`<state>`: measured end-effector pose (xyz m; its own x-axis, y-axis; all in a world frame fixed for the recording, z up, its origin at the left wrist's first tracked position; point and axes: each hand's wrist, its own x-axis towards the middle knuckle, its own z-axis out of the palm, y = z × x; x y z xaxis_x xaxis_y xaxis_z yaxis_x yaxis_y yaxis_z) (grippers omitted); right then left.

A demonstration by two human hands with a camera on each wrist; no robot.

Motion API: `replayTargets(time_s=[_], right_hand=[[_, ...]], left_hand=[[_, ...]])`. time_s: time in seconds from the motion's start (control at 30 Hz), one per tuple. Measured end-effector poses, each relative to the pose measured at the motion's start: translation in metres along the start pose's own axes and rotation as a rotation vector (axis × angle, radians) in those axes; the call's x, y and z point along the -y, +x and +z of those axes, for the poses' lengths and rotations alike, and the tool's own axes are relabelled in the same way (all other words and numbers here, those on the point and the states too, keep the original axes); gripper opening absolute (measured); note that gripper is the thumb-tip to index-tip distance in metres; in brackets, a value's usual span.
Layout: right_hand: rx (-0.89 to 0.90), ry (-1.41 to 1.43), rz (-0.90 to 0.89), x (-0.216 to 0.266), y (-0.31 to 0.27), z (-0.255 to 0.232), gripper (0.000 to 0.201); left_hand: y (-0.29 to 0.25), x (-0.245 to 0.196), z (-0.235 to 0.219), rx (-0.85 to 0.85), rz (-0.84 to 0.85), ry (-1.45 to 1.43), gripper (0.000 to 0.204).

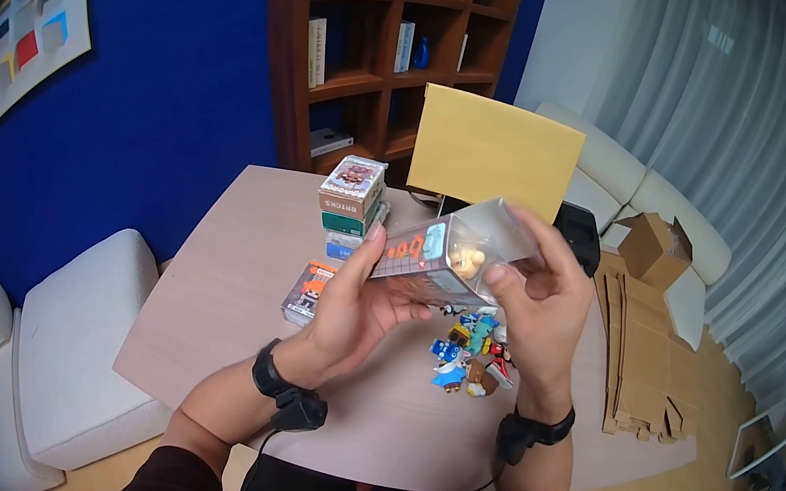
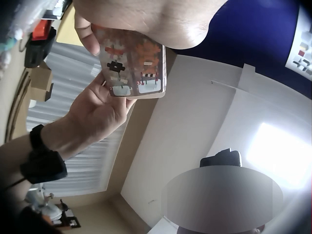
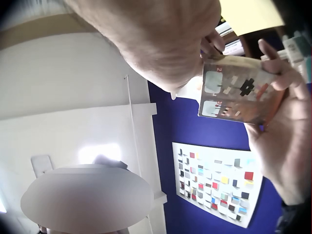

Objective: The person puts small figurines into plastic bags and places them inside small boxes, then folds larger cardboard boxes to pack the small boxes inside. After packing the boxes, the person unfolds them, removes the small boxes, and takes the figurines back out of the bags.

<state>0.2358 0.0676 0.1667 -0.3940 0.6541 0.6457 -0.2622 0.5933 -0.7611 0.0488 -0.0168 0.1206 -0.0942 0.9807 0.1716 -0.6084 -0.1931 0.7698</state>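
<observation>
Clearly above tabletop (image 1: pixel 228 273), hands (image 1: pixel 343 314) around box (image 1: pixel 416 257)

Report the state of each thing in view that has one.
Windowed box: held up, tilted, clear flap raised
Left hand: gripping that box
Right hand: gripping its windowed end
BRICKS box: closed, topping a stack
Figurines: loose, heaped together
Cardboard carton: flaps open
Cardboard sheets: flattened
Sheer curtain: drawn across
</observation>
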Motion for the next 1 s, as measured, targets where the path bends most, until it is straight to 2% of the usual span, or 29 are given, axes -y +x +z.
replayTargets(time_s=[0.03,0.1,0.33,0.47,0.53,0.63,0.7,0.8,0.97,1.0], right_hand=[[0.001,0.000,0.000,-0.002,-0.002,0.000,0.059],[0.105,-0.159,-0.128,-0.006,-0.003,0.001,0.048],[0.261,0.002,-0.279,0.011,0.001,0.006,0.043],[0.263,-0.098,-0.296,0.006,0.001,0.004,0.041],[0.199,-0.188,-0.274,0.005,-0.002,0.006,0.040],[0.129,-0.166,-0.324,0.004,-0.002,0.007,0.039],[0.107,-0.162,-0.324,0.006,-0.001,0.003,0.039],[0.078,-0.134,-0.314,0.007,0.000,-0.004,0.040],[0.117,-0.155,-0.359,0.008,0.004,0.001,0.041],[0.092,-0.237,-0.385,0.007,0.004,0.005,0.042]], left_hand=[[0.000,-0.001,0.001,-0.001,0.001,-0.001,0.064],[0.000,-0.003,0.002,-0.073,-0.048,-0.077,0.063],[-0.001,-0.007,0.000,-0.053,-0.058,-0.136,0.061],[-0.001,-0.007,0.000,-0.038,-0.072,-0.114,0.065],[-0.001,-0.007,0.002,-0.039,-0.088,-0.105,0.066],[-0.002,-0.010,0.008,0.037,-0.079,-0.090,0.065],[-0.003,-0.006,0.010,0.118,0.060,-0.036,0.061],[-0.010,-0.004,0.016,0.191,0.120,0.091,0.061],[-0.009,-0.002,0.014,0.174,0.013,0.132,0.062],[-0.008,-0.001,0.013,0.181,-0.007,0.114,0.062]])
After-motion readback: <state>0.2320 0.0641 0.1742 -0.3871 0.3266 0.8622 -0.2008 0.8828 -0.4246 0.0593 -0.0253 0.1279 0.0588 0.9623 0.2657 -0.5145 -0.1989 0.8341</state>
